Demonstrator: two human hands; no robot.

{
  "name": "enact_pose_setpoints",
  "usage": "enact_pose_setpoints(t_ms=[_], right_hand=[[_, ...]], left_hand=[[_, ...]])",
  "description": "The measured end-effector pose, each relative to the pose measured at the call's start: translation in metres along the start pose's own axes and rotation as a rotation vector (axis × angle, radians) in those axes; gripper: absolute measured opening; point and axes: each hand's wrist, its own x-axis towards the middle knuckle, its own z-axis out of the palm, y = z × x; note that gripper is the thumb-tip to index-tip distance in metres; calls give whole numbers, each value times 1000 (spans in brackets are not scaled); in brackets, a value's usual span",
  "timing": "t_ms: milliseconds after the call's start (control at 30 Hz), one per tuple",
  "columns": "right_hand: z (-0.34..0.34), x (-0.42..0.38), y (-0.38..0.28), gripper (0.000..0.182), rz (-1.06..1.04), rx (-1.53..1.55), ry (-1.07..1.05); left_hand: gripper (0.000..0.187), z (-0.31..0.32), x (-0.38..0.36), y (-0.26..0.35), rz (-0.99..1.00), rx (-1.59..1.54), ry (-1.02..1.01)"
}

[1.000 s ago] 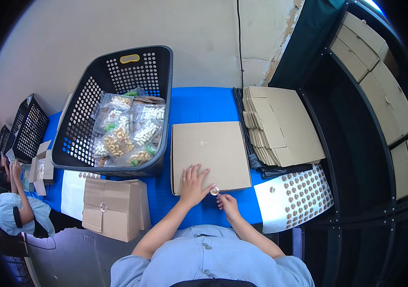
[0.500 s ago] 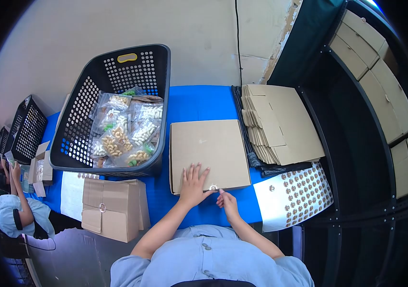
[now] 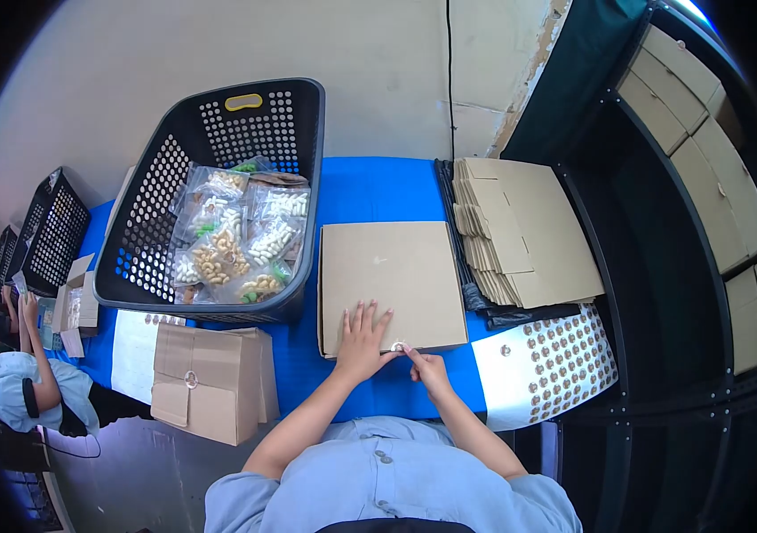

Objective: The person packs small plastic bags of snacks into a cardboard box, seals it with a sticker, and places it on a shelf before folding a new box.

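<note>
two bare hands work at the near edge of a closed box (image 3: 389,275), which lies flat on the blue tablecloth (image 3: 371,188) straight ahead of the person. the right hand (image 3: 429,372) is the closer one to the body, its fingers curled in and its index fingertip at a small round sticker (image 3: 398,346); whether finger and thumb pinch anything i cannot tell. the left hand (image 3: 362,345) lies spread on the lid, palm down and fingers pointing away, gripping nothing, with its thumb reaching toward the same sticker. so the sticker sits between left thumb and right fingertip, to the right of the left palm and just beyond the right hand's curled fingers, on an edge that runs side to side; the lid looks nearly square, with no clear long axis. to the right lies a sticker sheet (image 3: 496,377), and to the left stands another carton (image 3: 219,357) with a round seal (image 3: 191,379). farther back, flattened cartons (image 3: 543,235) lie right of the box, and a black basket (image 3: 319,124) holding clear packets (image 3: 270,242) stands to its left. well off left, a co-worker (image 3: 16,391) raises both arms near an open box (image 3: 86,300).
</note>
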Motion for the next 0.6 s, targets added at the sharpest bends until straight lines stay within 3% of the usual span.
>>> enact_pose_setpoints(t_ms=[300, 600], right_hand=[[44, -7, 0, 58, -145, 17, 26], [41, -4, -5, 57, -69, 38, -37]], left_hand=[[85, 0, -1, -2, 6, 24, -20], [83, 1, 0, -2, -2, 10, -20]])
